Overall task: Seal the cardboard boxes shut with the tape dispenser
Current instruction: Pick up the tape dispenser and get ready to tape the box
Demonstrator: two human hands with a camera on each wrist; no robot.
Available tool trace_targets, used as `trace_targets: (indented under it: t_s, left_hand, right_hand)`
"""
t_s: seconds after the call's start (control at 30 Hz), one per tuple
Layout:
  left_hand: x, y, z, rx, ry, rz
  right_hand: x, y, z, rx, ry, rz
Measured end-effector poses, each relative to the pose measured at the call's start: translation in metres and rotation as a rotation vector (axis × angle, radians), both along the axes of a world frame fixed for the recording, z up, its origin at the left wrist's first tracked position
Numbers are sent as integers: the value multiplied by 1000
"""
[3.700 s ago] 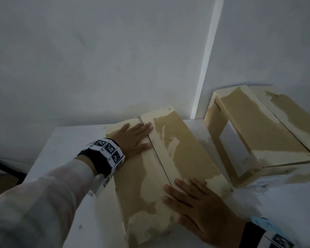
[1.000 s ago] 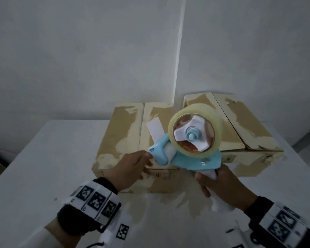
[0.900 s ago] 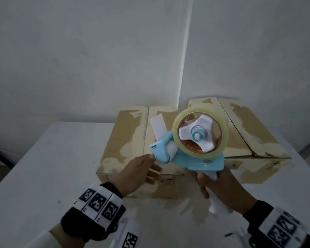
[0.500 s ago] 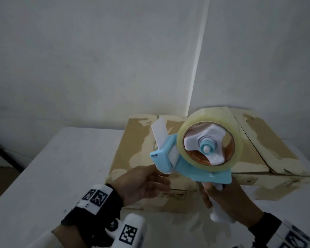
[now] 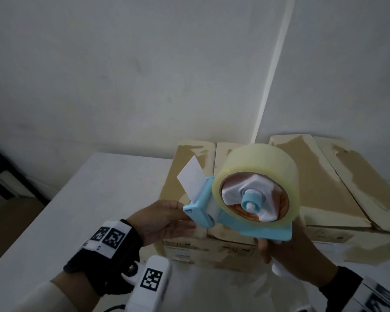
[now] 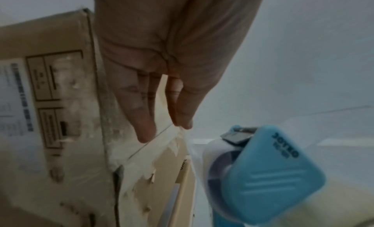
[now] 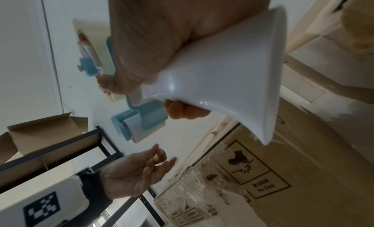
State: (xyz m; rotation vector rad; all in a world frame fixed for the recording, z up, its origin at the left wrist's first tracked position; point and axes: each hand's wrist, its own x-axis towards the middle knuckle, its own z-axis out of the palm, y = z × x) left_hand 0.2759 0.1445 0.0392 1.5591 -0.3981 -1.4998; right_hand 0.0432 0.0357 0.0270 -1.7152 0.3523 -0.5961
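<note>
While right hand (image 5: 295, 253) grips tape dispenser (image 5: 245, 199) handle above cardboard boxes (image 5: 268, 176), left hand (image 5: 160, 219) grip spread, fingers loose beside its nose.

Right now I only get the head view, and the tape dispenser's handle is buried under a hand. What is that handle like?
Observer: In the right wrist view the right grip wraps around a smooth white handle that flares wide at its free end.
Visitor: And the other one, has it caught the tape?
Observer: The right wrist view shows the left grip from the palm side, with the thumb and forefinger tips meeting. I cannot tell whether clear tape sits between them.
</note>
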Motion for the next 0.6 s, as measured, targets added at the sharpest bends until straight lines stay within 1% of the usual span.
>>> trace_targets:
  t_s: [0.07, 0.13, 0.3, 0.5, 0.6]
  left_hand:
    - [3, 3, -1, -10, 10, 34]
    - [6, 5, -1, -12, -26, 64]
    - [10, 11, -3, 1, -156, 82]
    - [13, 16, -2, 2, -238, 111]
    - [23, 25, -3, 12, -279, 176]
  right_hand:
    - [3, 3, 5, 10, 17, 10]
    - [5, 5, 7, 44, 30, 26]
    - [9, 7, 7, -11, 75, 54]
    - [16, 3, 11, -77, 218, 51]
    - [12, -1, 13, -65, 223, 77]
